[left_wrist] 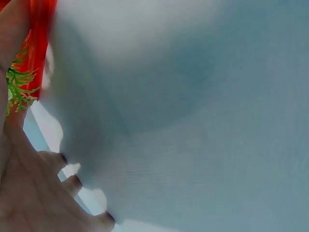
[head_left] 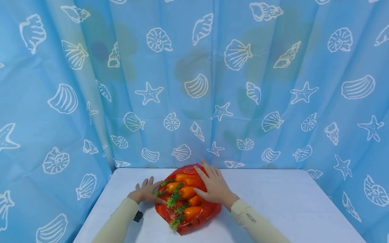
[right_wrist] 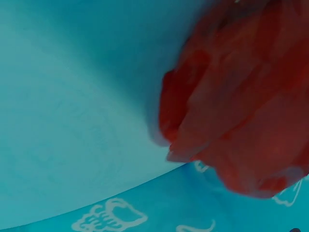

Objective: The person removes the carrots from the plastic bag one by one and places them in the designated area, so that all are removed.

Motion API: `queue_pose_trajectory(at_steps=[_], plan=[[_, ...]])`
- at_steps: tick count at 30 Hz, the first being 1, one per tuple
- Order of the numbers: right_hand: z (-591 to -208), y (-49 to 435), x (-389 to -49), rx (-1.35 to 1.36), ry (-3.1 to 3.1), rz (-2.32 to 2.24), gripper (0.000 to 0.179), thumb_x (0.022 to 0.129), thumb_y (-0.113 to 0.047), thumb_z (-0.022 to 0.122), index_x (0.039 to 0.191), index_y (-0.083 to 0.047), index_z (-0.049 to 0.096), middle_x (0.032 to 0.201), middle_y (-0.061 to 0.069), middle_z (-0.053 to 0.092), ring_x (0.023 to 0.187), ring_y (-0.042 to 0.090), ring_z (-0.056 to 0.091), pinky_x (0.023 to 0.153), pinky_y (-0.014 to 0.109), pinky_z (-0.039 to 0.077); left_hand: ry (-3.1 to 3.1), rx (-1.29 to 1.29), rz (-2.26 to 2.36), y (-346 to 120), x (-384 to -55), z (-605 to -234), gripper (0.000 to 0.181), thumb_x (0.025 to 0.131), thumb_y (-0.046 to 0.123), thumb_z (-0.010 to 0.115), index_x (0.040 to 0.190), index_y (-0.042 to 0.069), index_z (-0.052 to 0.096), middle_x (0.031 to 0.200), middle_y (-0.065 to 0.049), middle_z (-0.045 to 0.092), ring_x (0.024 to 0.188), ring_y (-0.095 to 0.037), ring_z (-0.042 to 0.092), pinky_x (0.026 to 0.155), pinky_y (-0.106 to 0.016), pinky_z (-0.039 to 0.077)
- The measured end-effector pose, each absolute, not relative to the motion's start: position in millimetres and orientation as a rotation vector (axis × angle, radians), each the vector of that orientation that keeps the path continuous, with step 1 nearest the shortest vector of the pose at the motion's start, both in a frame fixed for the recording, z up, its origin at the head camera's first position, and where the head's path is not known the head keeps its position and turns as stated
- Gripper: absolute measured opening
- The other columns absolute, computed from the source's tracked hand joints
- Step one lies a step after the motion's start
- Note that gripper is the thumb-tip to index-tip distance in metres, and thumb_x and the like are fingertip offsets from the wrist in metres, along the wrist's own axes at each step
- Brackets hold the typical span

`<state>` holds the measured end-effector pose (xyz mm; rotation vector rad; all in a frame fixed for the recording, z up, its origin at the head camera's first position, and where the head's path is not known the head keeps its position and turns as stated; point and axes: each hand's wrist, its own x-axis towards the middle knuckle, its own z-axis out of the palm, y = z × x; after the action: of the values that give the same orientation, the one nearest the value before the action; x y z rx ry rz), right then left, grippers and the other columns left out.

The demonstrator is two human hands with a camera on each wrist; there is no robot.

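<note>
A red plastic bag [head_left: 209,212] lies on the white table in the head view, its mouth spread to the left. Several orange carrots [head_left: 192,213] with feathery green tops [head_left: 174,199] show inside it, the tops poking out on the left. My left hand [head_left: 147,193] is at the bag's left edge, fingers spread, thumb over the rim beside the greens. Across the bag's upper right, my right hand [head_left: 215,185] rests with its fingers extended. In the left wrist view the red plastic [left_wrist: 42,41] and a green sprig [left_wrist: 20,87] appear near the thumb. Crinkled red plastic [right_wrist: 241,111] fills the right wrist view's right side.
The white table [head_left: 267,199] extends on both sides of the bag. A blue curtain [head_left: 182,135] with white shell and starfish prints hangs behind and at the sides. A small black object [head_left: 138,216] sits beside the left forearm.
</note>
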<state>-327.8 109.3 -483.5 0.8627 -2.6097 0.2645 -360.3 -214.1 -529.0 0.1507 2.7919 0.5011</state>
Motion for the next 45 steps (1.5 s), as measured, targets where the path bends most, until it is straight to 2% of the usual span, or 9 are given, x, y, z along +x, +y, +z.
queue_pose_trajectory(at_steps=[6, 14, 24, 30, 38, 45], plan=[[-485, 94, -324, 0.931, -2.607, 0.241, 0.08, 0.09, -0.055, 0.062, 0.155, -0.019, 0.032, 0.164, 0.012, 0.021, 0.143, 0.033, 0.033, 0.115, 0.057, 0.032, 2.791, 0.133, 0.499, -214, -360, -528, 0.096, 0.068, 0.061, 0.081, 0.15, 0.029, 0.042, 0.163, -0.023, 0.016, 0.148, -0.051, 0.009, 0.114, -0.074, 0.001], [-483, 77, -319, 0.967, -2.701, 0.273, 0.077, 0.09, -0.057, 0.061, 0.153, -0.019, 0.035, 0.16, 0.012, 0.029, 0.143, 0.032, 0.034, 0.118, 0.058, 0.027, 2.787, 0.13, 0.488, -214, -361, -529, 0.096, 0.07, 0.06, 0.081, 0.151, 0.028, 0.04, 0.164, -0.022, 0.014, 0.149, -0.05, 0.008, 0.115, -0.073, 0.0], [-487, 64, -319, 0.952, -2.739, 0.427, 0.073, 0.089, -0.054, 0.065, 0.149, -0.02, 0.04, 0.157, 0.009, 0.035, 0.141, 0.028, 0.039, 0.115, 0.053, 0.036, 2.791, 0.124, 0.499, -213, -360, -525, 0.095, 0.068, 0.057, 0.083, 0.149, 0.028, 0.043, 0.163, -0.024, 0.016, 0.148, -0.051, 0.009, 0.114, -0.075, 0.002], [-486, 57, -316, 0.878, -2.815, 0.777, 0.076, 0.086, -0.053, 0.07, 0.148, -0.022, 0.04, 0.15, 0.004, 0.045, 0.134, 0.022, 0.046, 0.101, 0.048, 0.052, 2.798, 0.129, 0.493, -212, -362, -529, 0.095, 0.067, 0.058, 0.083, 0.148, 0.028, 0.045, 0.162, -0.024, 0.018, 0.147, -0.052, 0.01, 0.113, -0.075, 0.003], [-491, 60, -319, 0.761, -2.885, 1.093, 0.07, 0.082, -0.05, 0.077, 0.139, -0.018, 0.051, 0.136, -0.001, 0.057, 0.124, 0.02, 0.052, 0.1, 0.047, 0.052, 2.795, 0.118, 0.504, -211, -362, -530, 0.095, 0.067, 0.059, 0.083, 0.148, 0.028, 0.045, 0.163, -0.024, 0.017, 0.147, -0.051, 0.01, 0.114, -0.074, 0.002], [-501, 66, -326, 0.753, -2.887, 1.125, 0.056, 0.082, -0.045, 0.079, 0.127, -0.019, 0.06, 0.123, -0.004, 0.064, 0.113, 0.016, 0.057, 0.097, 0.043, 0.054, 2.791, 0.115, 0.535, -213, -363, -529, 0.095, 0.067, 0.057, 0.084, 0.149, 0.028, 0.044, 0.163, -0.024, 0.016, 0.148, -0.051, 0.009, 0.114, -0.074, 0.0]])
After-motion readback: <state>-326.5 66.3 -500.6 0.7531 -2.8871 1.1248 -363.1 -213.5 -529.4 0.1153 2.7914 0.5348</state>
